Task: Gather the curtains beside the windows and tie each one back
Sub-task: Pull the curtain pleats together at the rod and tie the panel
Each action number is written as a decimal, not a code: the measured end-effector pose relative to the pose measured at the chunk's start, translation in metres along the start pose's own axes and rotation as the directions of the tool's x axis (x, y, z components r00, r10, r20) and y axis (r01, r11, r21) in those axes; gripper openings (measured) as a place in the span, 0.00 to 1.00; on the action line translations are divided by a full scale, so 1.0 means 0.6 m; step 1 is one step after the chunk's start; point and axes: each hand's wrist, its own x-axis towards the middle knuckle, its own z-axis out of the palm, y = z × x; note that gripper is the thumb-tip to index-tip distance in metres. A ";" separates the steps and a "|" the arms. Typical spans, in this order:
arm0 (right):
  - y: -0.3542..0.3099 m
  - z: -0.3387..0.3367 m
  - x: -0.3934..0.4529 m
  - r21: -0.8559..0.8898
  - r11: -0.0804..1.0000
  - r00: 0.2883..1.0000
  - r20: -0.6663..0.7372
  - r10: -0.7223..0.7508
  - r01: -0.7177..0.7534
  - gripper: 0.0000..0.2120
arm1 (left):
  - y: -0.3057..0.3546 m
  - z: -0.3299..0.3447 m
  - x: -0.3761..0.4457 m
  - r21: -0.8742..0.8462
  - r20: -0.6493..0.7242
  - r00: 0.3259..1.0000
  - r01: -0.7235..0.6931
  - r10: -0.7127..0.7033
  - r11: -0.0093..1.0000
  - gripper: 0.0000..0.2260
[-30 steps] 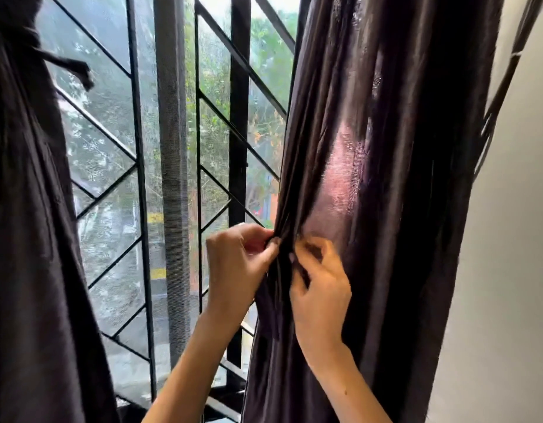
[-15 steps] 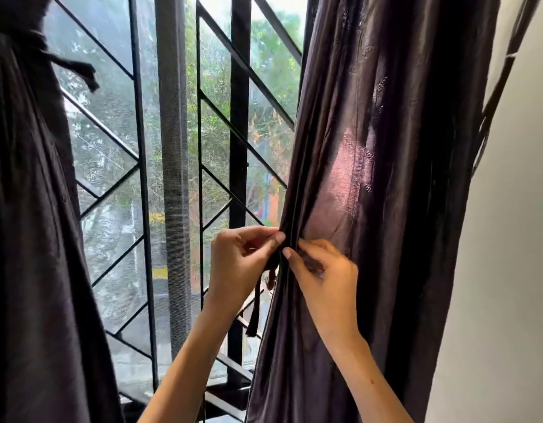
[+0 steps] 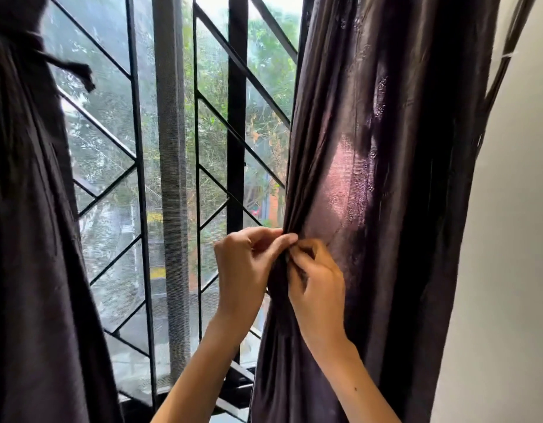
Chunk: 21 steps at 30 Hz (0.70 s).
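Observation:
A dark purple-brown right curtain [image 3: 386, 148] hangs gathered beside the window, its left edge bunched at hand height. My left hand [image 3: 245, 270] pinches that bunched edge between thumb and forefinger from the window side. My right hand [image 3: 319, 279] pinches the same fold from the room side, fingertips almost touching the left thumb. A dark tie strip seems to be between the fingers, mostly hidden. The left curtain [image 3: 25, 239] hangs at the far left, bound high up by a knotted tie [image 3: 77, 71].
A black metal window grille [image 3: 196, 178] with diagonal bars and mesh screen fills the middle; trees show outside. A pale wall [image 3: 508, 270] stands right of the curtain. The sill [image 3: 233, 389] lies low behind my forearms.
Both hands stay at the curtain's left edge and have closed together on the fold. The dangling dark strip seen below my left hand half a second ago no longer hangs free.

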 end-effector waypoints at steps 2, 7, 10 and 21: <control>0.001 -0.001 0.000 0.027 1.000 1.000 0.031 -0.002 0.001 0.13 | 0.001 0.002 0.006 0.009 -0.019 1.000 0.017 -0.017 1.000 0.04; 0.007 -0.016 0.006 0.067 0.996 0.995 -0.079 0.057 -0.052 0.13 | -0.011 0.003 0.018 0.098 -0.042 0.998 0.059 -0.055 0.993 0.03; 0.015 -0.031 0.013 0.106 0.978 0.952 -0.231 0.199 -0.179 0.33 | -0.018 0.000 0.020 0.054 -0.055 0.994 0.101 -0.098 0.993 0.03; 0.022 -0.007 0.014 -0.041 0.995 0.978 -0.195 0.080 -0.090 0.25 | -0.005 0.007 0.007 -0.145 0.076 0.989 0.133 -0.123 0.980 0.07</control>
